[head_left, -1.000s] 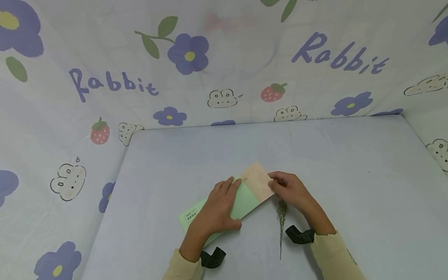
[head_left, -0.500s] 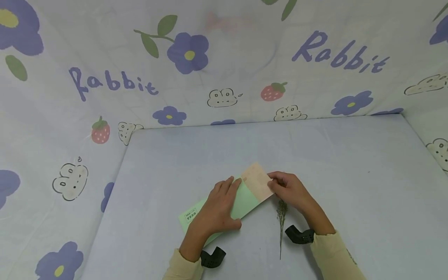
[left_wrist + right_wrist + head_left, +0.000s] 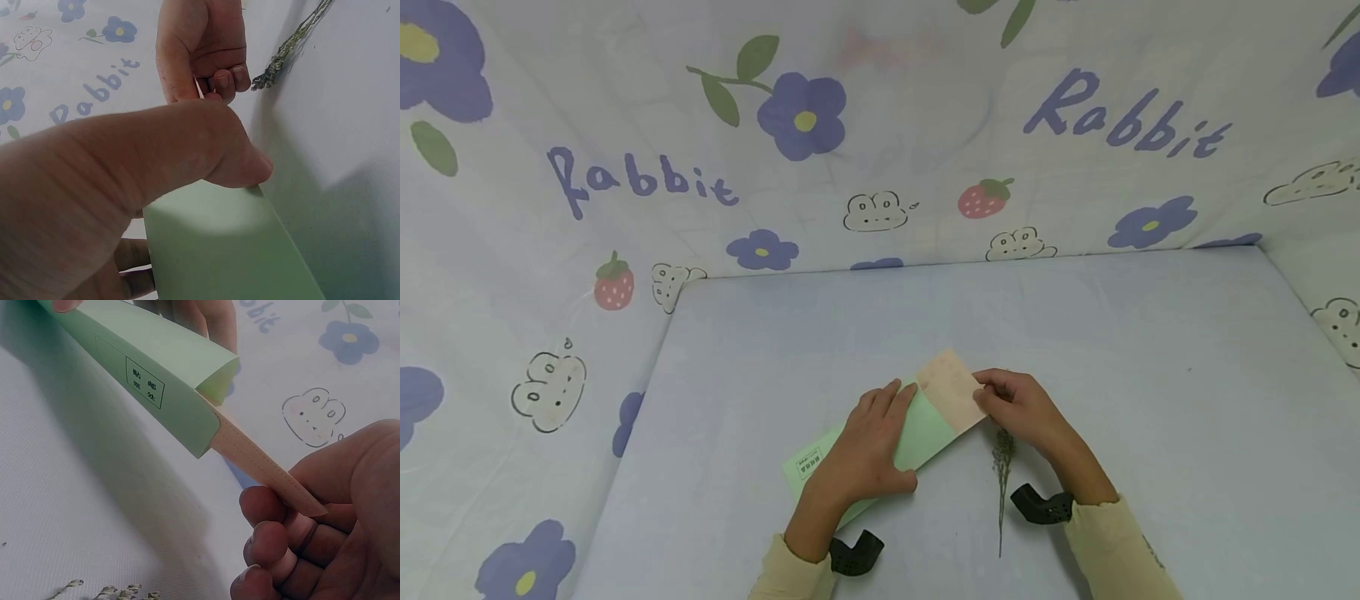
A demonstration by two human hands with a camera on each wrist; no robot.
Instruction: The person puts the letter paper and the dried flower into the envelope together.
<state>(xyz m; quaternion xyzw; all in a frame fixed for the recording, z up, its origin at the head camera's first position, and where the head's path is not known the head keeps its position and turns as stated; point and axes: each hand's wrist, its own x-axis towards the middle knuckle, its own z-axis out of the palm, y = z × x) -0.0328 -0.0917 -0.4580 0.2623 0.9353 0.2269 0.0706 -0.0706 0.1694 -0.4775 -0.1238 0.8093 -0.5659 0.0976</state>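
A pale green envelope (image 3: pixel 928 433) slants across the middle of the table in the head view. My left hand (image 3: pixel 865 458) grips it across its width, thumb at the near edge and fingers at the far edge. Out of the envelope's open right end sticks a pinkish-beige card (image 3: pixel 953 390). Its outer edge is pinched between the thumb and fingers of my right hand (image 3: pixel 1018 406). In the right wrist view the envelope mouth (image 3: pixel 215 384) gapes around the card (image 3: pixel 250 450), and a printed stamp box (image 3: pixel 145 382) shows on the green paper.
A dried flower sprig (image 3: pixel 1003 454) lies on the white table (image 3: pixel 760 358) just below my right hand. Black wrist mounts (image 3: pixel 859 552) sit at both cuffs. A printed cloth (image 3: pixel 910 142) with flowers and rabbits rises behind and beside the table.
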